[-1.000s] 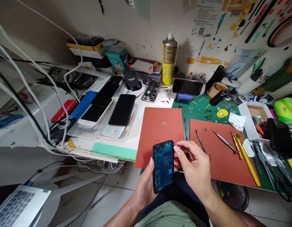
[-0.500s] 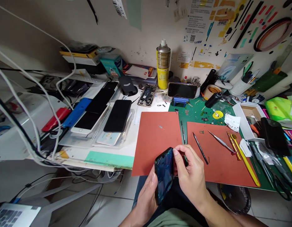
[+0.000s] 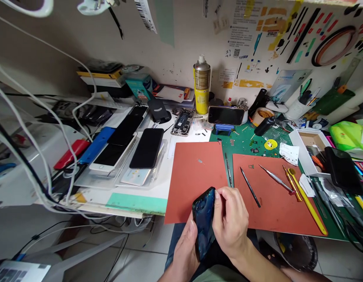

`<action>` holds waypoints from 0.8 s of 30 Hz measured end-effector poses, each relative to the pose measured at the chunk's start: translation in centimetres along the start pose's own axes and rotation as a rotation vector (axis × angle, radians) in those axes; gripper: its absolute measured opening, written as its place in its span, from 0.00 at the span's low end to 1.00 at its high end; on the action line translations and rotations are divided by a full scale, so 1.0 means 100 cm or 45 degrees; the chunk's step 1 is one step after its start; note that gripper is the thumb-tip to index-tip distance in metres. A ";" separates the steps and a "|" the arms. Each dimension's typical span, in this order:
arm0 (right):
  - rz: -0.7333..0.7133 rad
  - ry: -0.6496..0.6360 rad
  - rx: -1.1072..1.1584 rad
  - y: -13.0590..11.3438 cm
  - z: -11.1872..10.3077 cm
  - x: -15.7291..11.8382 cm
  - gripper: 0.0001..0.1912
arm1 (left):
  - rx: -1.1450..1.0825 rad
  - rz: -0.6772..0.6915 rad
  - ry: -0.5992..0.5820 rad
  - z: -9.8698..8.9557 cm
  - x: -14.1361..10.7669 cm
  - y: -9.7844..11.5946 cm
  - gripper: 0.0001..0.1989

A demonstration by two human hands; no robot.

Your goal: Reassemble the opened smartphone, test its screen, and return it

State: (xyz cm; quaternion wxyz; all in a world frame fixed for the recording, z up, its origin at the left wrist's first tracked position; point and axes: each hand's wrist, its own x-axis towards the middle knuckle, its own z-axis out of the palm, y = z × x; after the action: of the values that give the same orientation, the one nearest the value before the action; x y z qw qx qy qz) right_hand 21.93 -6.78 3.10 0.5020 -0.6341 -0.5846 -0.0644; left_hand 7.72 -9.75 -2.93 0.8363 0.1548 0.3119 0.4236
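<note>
A dark phone (image 3: 204,225) with a bluish, glossy face stands tilted on edge in front of the bench, over the lap. My left hand (image 3: 185,244) is closed around its lower left side, thumb along the edge. At the phone's upper right edge is my right hand (image 3: 232,219), its thumb and bent fingers pinched on the rim; the fingertips are partly hidden behind the thumb. Beyond the phone lies a red-brown mat (image 3: 195,168) with a tiny grey piece on it. A second mat (image 3: 275,211) at the right carries a black pen-like tool (image 3: 250,187) and a silver one (image 3: 277,179).
A yellow spray can (image 3: 201,86) stands at the wall, beside a propped phone (image 3: 226,115). Several phones, one of them black (image 3: 147,148), lie at the left near white cables. Scissors (image 3: 356,233) and a white box (image 3: 309,150) are at the right.
The view has tilted slightly upward, so the bench sits lower in the picture. My right hand has its fingers curled closer to the phone's upper edge. My left hand still holds the phone.
</note>
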 end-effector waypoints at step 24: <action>0.086 0.020 0.181 -0.006 -0.012 0.009 0.16 | -0.236 -0.270 -0.326 -0.001 0.008 0.017 0.27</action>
State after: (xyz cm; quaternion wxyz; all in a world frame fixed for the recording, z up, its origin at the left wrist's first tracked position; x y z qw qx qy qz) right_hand 22.37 -7.14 4.62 0.5524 -0.6156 -0.5619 -0.0107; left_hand 6.98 -8.07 -2.43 0.9197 0.0961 0.1772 0.3369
